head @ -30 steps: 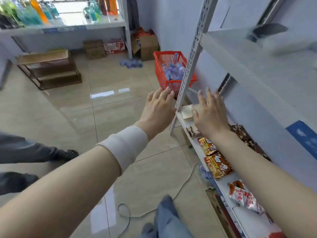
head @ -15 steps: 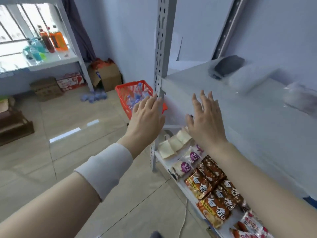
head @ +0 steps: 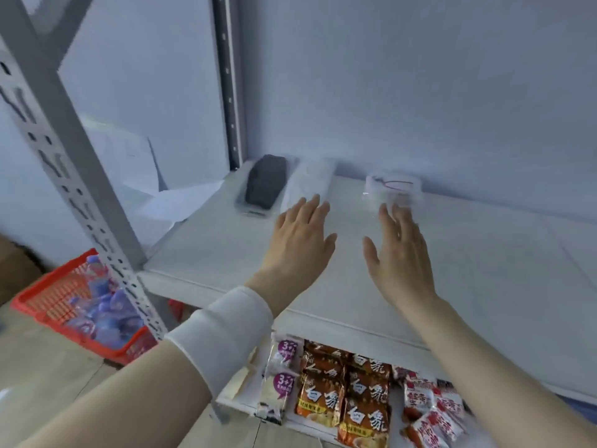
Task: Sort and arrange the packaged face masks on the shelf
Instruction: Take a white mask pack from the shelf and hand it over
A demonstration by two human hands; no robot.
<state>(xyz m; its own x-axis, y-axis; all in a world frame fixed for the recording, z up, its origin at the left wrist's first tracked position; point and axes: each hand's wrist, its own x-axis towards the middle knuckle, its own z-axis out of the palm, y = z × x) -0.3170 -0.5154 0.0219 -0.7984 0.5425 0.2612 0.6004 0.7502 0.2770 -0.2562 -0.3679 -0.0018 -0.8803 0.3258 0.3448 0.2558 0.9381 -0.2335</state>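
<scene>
Three packaged face masks lie at the back of the white shelf (head: 468, 253). A black mask pack (head: 265, 182) is at the back left, a white mask pack (head: 308, 185) lies right beside it, and a clear pack with a red strap (head: 392, 185) sits further right. My left hand (head: 300, 244) hovers open over the shelf, fingertips just short of the white pack. My right hand (head: 400, 250) is open too, its fingertips at the near edge of the clear pack. Neither hand holds anything.
A slotted grey upright (head: 64, 150) stands at the left front corner. The lower shelf holds orange noodle packs (head: 345, 389), white snack packs (head: 279, 373) and red packs (head: 429, 412). A red basket (head: 80, 305) of bottles stands on the floor at left.
The view has swung up and right from the floor to the upper shelf. Both open hands have reached forward over the shelf toward the mask packs.
</scene>
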